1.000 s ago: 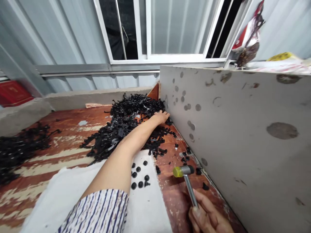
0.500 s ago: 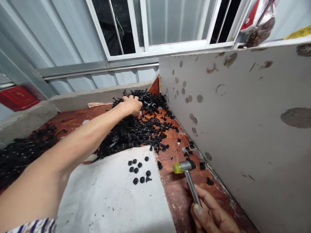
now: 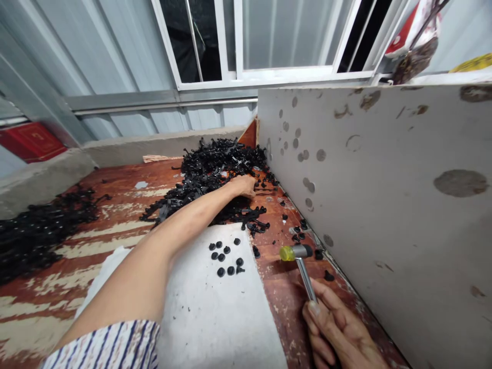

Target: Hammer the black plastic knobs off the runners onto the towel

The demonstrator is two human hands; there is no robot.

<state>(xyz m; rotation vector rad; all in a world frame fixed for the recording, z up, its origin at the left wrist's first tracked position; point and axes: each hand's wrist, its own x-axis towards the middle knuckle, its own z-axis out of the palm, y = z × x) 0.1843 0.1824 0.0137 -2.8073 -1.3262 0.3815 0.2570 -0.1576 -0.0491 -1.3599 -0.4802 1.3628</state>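
Observation:
My right hand [image 3: 338, 328] is closed around the metal handle of a small two-faced mallet [image 3: 302, 252], which has one yellow face and one black face. Its head hangs over the red-brown board, right of the white cloth [image 3: 215, 318]. At the right side of a heap of black plastic parts [image 3: 219, 159], my left hand [image 3: 245, 186] reaches down with its fingers bent and pressed together. The fingertips are hidden, so what they grip cannot be made out. Several round black caps [image 3: 221, 257] lie grouped on the cloth's upper right.
A grey stained panel [image 3: 365, 179] stands upright along the right. A second black heap [image 3: 49, 225] lies at the left. Loose black pieces [image 3: 298, 236] are scattered by the panel's foot. Behind are a low concrete ledge [image 3: 146, 143], a window and a red box [image 3: 33, 142].
My left hand has moved from the top of the heap to its right side, nearer me, and its spread fingers have drawn together. The view has shifted slightly. My right hand still holds the mallet.

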